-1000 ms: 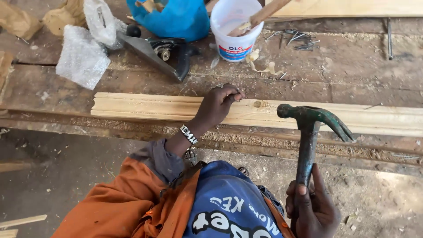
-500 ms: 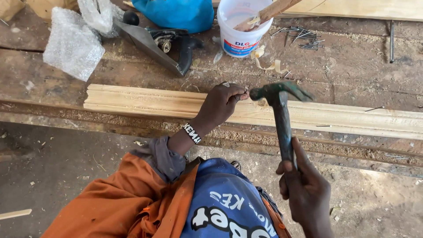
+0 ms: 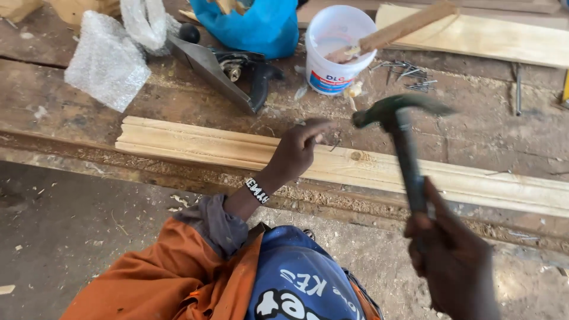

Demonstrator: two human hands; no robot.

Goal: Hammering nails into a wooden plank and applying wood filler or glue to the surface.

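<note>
Left hand (image 3: pixel 299 151) pinches a small nail (image 3: pixel 335 144) upright on the moulded wooden strip (image 3: pixel 367 169), which lies lengthwise along the table (image 3: pixel 178 109). Right hand (image 3: pixel 453 258), clenched around the hammer (image 3: pixel 400 139), holds its head just right of the nail.

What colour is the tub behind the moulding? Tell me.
White tub, with a blue and red label, clearest in the head view.
</note>
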